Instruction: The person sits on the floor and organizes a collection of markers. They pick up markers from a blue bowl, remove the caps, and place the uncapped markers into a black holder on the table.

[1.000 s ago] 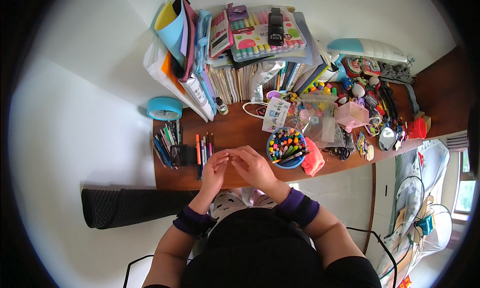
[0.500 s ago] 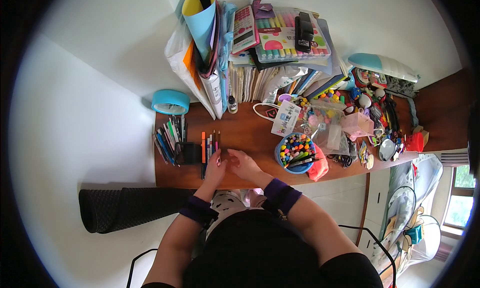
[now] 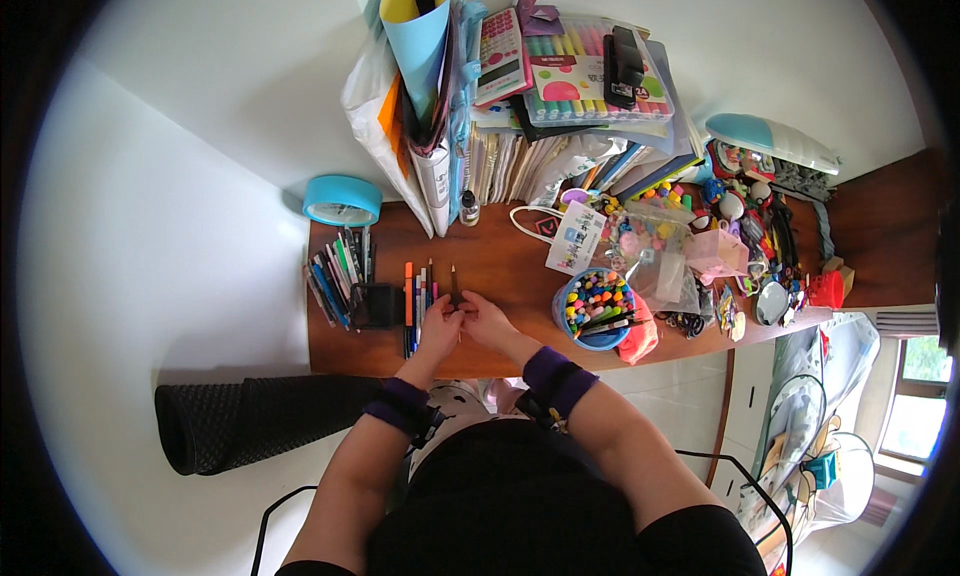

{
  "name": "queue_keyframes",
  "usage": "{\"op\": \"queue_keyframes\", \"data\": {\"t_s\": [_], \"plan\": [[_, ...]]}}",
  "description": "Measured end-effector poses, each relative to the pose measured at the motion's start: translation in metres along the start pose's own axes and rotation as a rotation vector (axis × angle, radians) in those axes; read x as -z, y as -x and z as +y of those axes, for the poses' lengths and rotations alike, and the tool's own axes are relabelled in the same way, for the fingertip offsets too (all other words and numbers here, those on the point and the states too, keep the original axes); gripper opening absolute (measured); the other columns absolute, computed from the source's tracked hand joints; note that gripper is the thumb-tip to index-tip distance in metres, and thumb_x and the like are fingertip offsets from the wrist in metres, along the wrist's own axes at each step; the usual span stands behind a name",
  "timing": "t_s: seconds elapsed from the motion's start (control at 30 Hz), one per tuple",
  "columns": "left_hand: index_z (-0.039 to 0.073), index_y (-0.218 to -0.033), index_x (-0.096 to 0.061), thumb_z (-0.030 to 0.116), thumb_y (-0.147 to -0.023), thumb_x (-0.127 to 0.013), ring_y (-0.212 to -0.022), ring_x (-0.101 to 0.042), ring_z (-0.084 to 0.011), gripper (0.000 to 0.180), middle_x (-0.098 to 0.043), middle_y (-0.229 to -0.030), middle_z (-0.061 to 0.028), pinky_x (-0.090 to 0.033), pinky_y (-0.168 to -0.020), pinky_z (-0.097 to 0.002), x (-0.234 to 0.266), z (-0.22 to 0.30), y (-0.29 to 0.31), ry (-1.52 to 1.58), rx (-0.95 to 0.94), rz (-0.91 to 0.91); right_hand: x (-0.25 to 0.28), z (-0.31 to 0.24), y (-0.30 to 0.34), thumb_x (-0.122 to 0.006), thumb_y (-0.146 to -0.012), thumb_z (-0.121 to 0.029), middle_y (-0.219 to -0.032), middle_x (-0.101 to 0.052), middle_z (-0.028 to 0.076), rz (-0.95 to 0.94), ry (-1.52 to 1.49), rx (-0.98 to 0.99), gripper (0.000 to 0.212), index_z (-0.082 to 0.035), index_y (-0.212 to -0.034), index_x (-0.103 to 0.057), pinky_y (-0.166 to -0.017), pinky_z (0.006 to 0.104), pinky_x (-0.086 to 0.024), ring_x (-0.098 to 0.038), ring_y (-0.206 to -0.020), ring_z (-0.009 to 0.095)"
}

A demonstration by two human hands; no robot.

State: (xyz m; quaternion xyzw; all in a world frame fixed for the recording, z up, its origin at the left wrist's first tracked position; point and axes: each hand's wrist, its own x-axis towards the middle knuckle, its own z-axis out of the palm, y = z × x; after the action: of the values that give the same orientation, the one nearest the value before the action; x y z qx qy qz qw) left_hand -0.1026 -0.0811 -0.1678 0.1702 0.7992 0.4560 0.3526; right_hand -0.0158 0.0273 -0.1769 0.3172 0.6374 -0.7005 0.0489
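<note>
A dark pencil (image 3: 454,280) points away from me, its near end between my two hands. My left hand (image 3: 438,329) is closed, with its fingertips at the pencil. My right hand (image 3: 486,321) meets it from the right, fingers bent together at the same end; the exact grip is hidden. Just left of my left hand lies a row of pens and pencils, with an orange marker (image 3: 408,284) among them. A black pen holder (image 3: 375,306) is beside that row, and a bundle of pens (image 3: 340,266) lies at the left.
A blue basket of colourful markers (image 3: 560,321) stands right of my hands, next to a coral cloth (image 3: 640,338). Behind are a small bottle (image 3: 468,210), a blue clock (image 3: 343,186) and stacked books (image 3: 510,166). Toys and bags crowd the right. A black rolled mat (image 3: 270,421) is below the desk edge.
The pencil has moved right, out of the row, and is now between my hands. My left hand has shifted slightly right, and my hands have come together.
</note>
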Motion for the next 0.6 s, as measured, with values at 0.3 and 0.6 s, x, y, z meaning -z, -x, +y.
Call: {"op": "queue_keyframes", "data": {"t_s": [0.3,0.6], "plan": [[-0.009,-0.124,-0.054,0.014,-0.084,-0.063,-0.090,-0.065,-0.0280,0.047,-0.066,-0.102,-0.0211,-0.052,-0.078,-0.0348,-0.001,-0.007,0.004,0.022,-0.062,0.029,0.004,-0.016,0.017,-0.065,-0.082,-0.006,-0.120,-0.062,0.017,-0.003,0.072,0.056,0.057,0.006,-0.135,-0.045,-0.090,0.0313,-0.051,-0.063,-0.106,0.022],[0.000,-0.125,-0.058,0.011,-0.087,-0.063,-0.095,-0.062,-0.0194,0.039,-0.062,-0.108,-0.0123,-0.049,-0.083,-0.0298,0.007,0.068,0.046,-0.097,-0.206,0.091,0.028,-0.069,0.066,-0.062,-0.085,-0.004,-0.118,-0.063,0.016,0.004,0.063,0.236,0.049,0.006,-0.131,-0.049,-0.092,0.0319,-0.051,-0.063,-0.107,0.022]]}}
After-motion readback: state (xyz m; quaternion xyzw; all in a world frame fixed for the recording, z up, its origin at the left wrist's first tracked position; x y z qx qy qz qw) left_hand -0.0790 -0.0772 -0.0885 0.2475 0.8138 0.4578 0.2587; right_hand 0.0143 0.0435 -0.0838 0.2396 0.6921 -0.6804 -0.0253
